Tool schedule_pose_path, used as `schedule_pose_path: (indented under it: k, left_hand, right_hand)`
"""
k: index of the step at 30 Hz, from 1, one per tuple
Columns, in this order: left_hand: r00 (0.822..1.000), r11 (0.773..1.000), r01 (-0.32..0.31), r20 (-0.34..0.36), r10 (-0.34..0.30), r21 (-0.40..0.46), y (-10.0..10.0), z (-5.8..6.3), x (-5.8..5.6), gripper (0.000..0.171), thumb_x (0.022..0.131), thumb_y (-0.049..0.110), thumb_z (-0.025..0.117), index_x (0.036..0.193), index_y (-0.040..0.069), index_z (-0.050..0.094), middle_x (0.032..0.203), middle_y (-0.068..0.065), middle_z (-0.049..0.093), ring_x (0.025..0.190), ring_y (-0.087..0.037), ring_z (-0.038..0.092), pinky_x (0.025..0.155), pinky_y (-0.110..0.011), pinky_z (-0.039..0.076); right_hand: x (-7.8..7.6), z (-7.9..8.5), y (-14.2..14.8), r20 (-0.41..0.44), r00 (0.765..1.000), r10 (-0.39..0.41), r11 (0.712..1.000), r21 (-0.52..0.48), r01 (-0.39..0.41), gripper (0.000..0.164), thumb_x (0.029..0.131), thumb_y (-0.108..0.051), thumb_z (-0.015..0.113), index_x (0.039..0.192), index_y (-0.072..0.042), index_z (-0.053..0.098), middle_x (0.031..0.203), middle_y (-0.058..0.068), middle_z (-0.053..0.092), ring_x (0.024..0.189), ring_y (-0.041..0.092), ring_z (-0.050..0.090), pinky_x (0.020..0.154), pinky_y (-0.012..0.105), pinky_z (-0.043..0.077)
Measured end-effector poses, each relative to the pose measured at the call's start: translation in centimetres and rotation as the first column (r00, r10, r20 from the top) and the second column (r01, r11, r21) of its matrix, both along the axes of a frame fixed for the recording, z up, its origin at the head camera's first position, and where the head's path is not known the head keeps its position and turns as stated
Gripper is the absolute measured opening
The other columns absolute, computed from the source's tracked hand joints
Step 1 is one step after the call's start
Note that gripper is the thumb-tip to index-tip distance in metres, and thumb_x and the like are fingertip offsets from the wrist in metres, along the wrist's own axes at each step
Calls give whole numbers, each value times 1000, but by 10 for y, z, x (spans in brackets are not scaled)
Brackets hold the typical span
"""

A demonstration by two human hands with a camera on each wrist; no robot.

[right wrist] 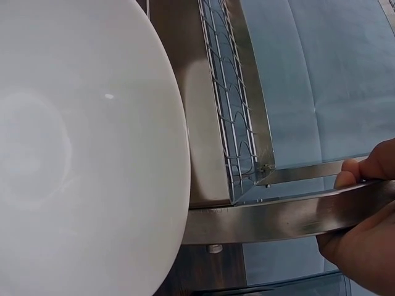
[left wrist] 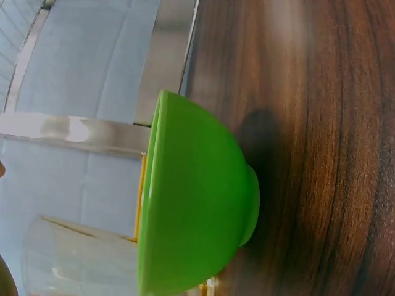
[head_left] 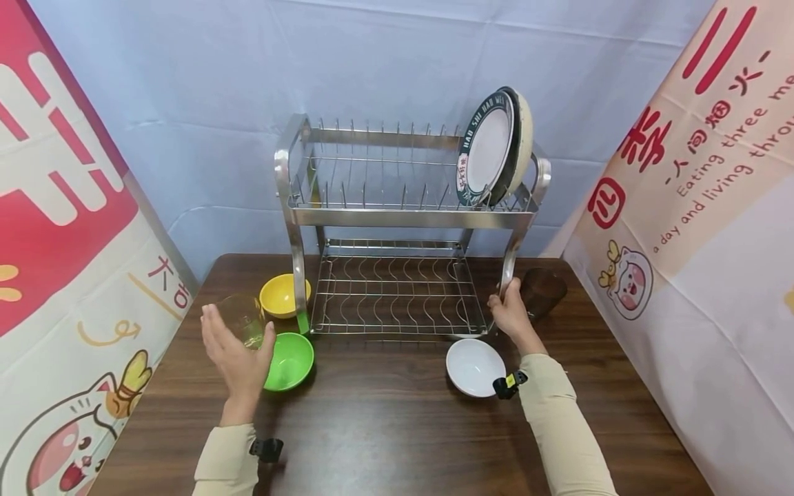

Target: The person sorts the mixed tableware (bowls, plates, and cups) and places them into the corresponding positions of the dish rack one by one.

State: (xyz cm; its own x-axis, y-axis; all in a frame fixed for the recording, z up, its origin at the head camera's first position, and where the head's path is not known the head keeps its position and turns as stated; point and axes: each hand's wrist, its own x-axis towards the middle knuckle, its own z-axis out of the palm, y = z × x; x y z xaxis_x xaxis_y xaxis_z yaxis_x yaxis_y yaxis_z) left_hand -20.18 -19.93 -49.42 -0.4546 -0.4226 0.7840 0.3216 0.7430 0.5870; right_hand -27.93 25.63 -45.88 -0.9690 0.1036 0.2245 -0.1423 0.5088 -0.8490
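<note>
My right hand [head_left: 513, 313] grips the right front leg [right wrist: 290, 216] of a two-tier metal dish rack [head_left: 409, 219], thumb on one side and fingers on the other. My left hand [head_left: 238, 355] is raised with straight fingers and thumb spread, in front of a clear glass [head_left: 253, 329] and beside a green bowl [head_left: 290, 362]. In the left wrist view the green bowl [left wrist: 197, 197] stands upright on the table. A white bowl [head_left: 476, 367] sits near my right wrist, filling much of the right wrist view.
A yellow bowl [head_left: 284, 295] stands by the rack's left leg. A dark glass [head_left: 542, 293] is right of the rack. Dark-rimmed and cream plates [head_left: 490, 148] stand upright at the upper tier's right end. Cloth backdrops [head_left: 205, 83] surround the wooden table [head_left: 384, 427].
</note>
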Motion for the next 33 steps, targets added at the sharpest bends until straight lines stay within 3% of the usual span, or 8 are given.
schedule_pose_path:
  k: [5, 10, 17, 23, 29, 33]
  left_hand:
    - [999, 989, -22, 43, 16, 145, -8, -4, -3, 93, 69, 13, 78, 142, -5, 23, 146, -20, 25, 134, -28, 20, 107, -44, 14]
    - [994, 962, -23, 113, -8, 271, -14, -7, -5, 99, 69, 12, 81, 146, 2, 20, 146, -15, 26, 134, -18, 22, 107, -35, 18]
    - [975, 916, -40, 217, -51, 399, -18, -9, -5, 104, 67, 16, 84, 147, 9, 18, 142, -14, 30, 130, -23, 29, 105, -28, 20]
    - [924, 877, -62, 358, -130, 477, -24, -13, -7, 111, 66, 23, 85, 149, 13, 12, 146, -13, 26, 132, -24, 26, 106, -36, 20]
    - [859, 874, -76, 476, -186, 480, -30, -18, -11, 111, 67, 29, 84, 149, 10, 11, 149, -14, 20, 134, -30, 22, 107, -44, 19]
    - [832, 863, -81, 511, -218, 499, -33, -20, -14, 111, 68, 30, 83, 149, 10, 9, 150, -15, 20, 135, -31, 20, 107, -45, 16]
  right_hand:
    - [1, 0, 0, -5, 1000, -4, 1000, -5, 4, 22, 90, 6, 42, 108, 4, 29, 81, 16, 49, 78, 30, 50, 69, 33, 38]
    - [2, 1, 0, -10, 1000, -5, 1000, -3, 5, 22, 89, 6, 43, 107, 4, 29, 84, 17, 48, 81, 32, 50, 71, 35, 38]
    - [2, 1, 0, -9, 1000, -6, 1000, -4, 6, 24, 89, 6, 44, 107, 4, 29, 85, 18, 47, 82, 34, 49, 73, 37, 37]
    - [2, 0, 1, -2, 1000, -3, 1000, 10, 3, 24, 89, 6, 44, 108, 3, 29, 86, 18, 46, 82, 34, 48, 73, 37, 36]
    - [2, 0, 2, 4, 1000, 4, 1000, 6, -5, 22, 91, 4, 43, 108, 3, 29, 86, 17, 46, 78, 31, 46, 68, 35, 36]
    - [2, 0, 2, 7, 1000, 8, 1000, 6, -8, 21, 92, 3, 42, 108, 3, 29, 87, 17, 45, 80, 31, 47, 70, 35, 36]
